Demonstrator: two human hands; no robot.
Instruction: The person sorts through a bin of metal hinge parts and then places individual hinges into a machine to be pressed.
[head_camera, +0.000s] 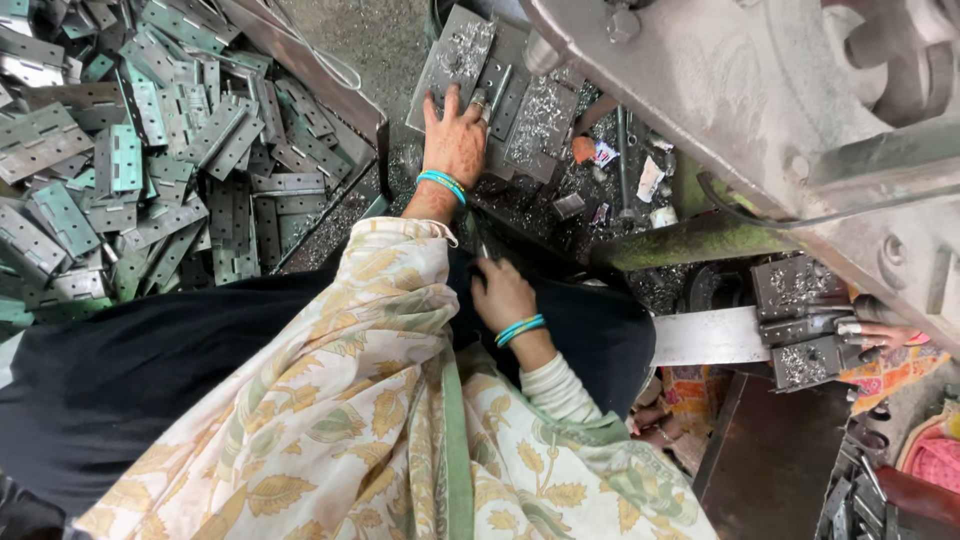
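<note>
left hand (455, 135) is stretched out flat, fingers spread, pressing on the grey hinge plates (505, 95) lying on the far bench under the big machine (780, 110). right hand (502, 293) sits nearer, curled shut, can't tell on what. heap of hinges (150, 150) piled on the left.

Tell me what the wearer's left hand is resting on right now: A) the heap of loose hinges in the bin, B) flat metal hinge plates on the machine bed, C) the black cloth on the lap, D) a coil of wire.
B: the left hand lies fingers spread on the grey hinge plates dusted with metal shavings.
</note>
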